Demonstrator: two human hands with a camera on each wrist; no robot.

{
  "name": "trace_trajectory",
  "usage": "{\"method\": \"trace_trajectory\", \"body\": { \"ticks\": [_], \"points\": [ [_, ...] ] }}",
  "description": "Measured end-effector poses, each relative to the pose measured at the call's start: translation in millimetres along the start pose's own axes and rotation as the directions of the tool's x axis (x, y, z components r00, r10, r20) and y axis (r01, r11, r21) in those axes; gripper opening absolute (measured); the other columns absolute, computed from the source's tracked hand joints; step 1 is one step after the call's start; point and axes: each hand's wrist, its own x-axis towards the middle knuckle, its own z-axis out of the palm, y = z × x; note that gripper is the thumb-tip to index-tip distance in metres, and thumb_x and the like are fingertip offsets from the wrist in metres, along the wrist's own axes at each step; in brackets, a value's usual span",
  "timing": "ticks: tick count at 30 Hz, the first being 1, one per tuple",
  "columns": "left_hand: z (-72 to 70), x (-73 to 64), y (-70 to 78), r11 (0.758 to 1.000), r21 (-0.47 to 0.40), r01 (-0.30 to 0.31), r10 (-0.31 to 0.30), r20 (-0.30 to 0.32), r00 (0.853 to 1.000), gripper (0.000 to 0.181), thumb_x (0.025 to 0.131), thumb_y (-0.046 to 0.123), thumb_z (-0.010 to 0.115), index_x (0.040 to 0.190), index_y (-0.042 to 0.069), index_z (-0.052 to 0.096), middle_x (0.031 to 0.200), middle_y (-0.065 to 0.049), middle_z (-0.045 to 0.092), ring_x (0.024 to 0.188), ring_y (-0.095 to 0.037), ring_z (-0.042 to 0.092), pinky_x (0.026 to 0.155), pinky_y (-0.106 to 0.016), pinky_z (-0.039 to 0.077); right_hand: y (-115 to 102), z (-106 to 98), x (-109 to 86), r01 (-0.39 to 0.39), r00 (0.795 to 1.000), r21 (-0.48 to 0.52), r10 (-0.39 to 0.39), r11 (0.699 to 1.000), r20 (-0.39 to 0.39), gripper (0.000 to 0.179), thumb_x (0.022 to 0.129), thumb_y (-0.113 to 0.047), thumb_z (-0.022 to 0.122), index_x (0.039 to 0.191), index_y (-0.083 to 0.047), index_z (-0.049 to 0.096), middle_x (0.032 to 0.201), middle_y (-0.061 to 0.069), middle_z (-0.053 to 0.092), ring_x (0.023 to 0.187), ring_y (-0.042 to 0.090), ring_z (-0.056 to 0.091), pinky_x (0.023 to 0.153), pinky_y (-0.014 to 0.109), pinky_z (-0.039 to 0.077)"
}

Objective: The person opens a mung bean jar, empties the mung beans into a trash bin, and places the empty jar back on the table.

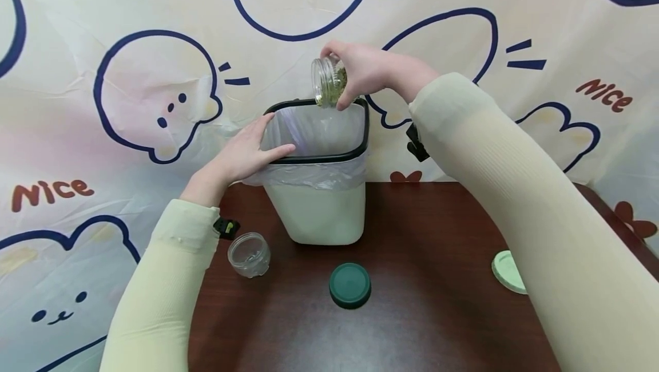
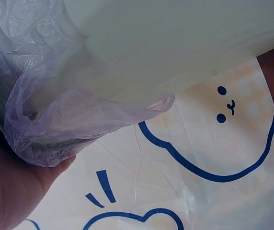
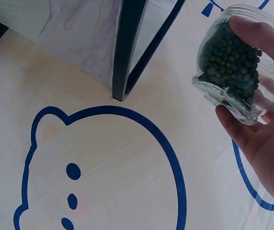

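Observation:
A clear jar lies tipped on its side above the trash bin, its mouth facing left. My right hand grips it from the right. In the right wrist view, small green beans lie inside the jar, between thumb and fingers. The bin is pale, with a black rim and a translucent bag folded over it. At the rim's left front corner, my left hand holds the bin, thumb over the edge. In the left wrist view, the bag covers part of that hand.
An open clear jar stands on the brown table left of the bin. A dark green lid lies in front of the bin. A light green lid lies at right, partly behind my right sleeve. A printed cloth hangs behind.

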Motion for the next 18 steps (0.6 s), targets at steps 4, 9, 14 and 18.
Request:
{"method": "trace_trajectory", "body": {
  "ticks": [4,9,14,18],
  "points": [
    [-1.7,-2.2,0.1,1.000,0.000,0.003,-0.003,-0.002,1.000,0.099,0.088,0.069,0.049,0.156,0.010,0.009,0.159,-0.017,0.014,0.145,-0.033,0.013,0.113,-0.054,0.013,-2.6,0.3,1.6,0.021,1.000,-0.012,-0.021,1.000,0.001,0.084,0.074,-0.007,0.082,0.141,-0.001,0.032,0.137,0.018,0.043,0.117,0.030,0.045,0.095,0.044,0.044],
    [-1.2,-3.7,-1.0,1.000,0.001,0.003,-0.003,-0.002,1.000,0.099,0.088,0.069,0.050,0.156,0.010,0.010,0.159,-0.017,0.015,0.145,-0.033,0.014,0.113,-0.053,0.014,-1.3,2.3,1.8,0.013,1.000,-0.005,-0.013,1.000,0.019,0.083,0.074,-0.006,0.082,0.140,0.000,0.032,0.137,0.018,0.042,0.118,0.031,0.044,0.096,0.044,0.044],
    [1.0,-2.2,-0.4,1.000,0.007,-0.005,0.005,0.004,1.000,0.099,0.088,0.069,0.049,0.156,0.010,0.009,0.159,-0.017,0.015,0.145,-0.033,0.014,0.113,-0.053,0.014,1.4,2.6,1.3,0.007,1.000,-0.021,-0.007,1.000,0.019,0.083,0.074,-0.006,0.082,0.140,-0.001,0.032,0.137,0.018,0.042,0.118,0.030,0.044,0.097,0.044,0.042],
    [1.8,-0.8,-0.2,1.000,0.012,-0.007,0.007,0.000,1.000,0.099,0.088,0.069,0.049,0.156,0.010,0.010,0.159,-0.017,0.015,0.145,-0.034,0.014,0.113,-0.053,0.014,1.3,2.4,1.2,0.005,1.000,-0.021,-0.005,1.000,0.019,0.084,0.073,-0.006,0.082,0.140,-0.001,0.032,0.137,0.018,0.043,0.118,0.031,0.045,0.096,0.044,0.043]
  ]
}}
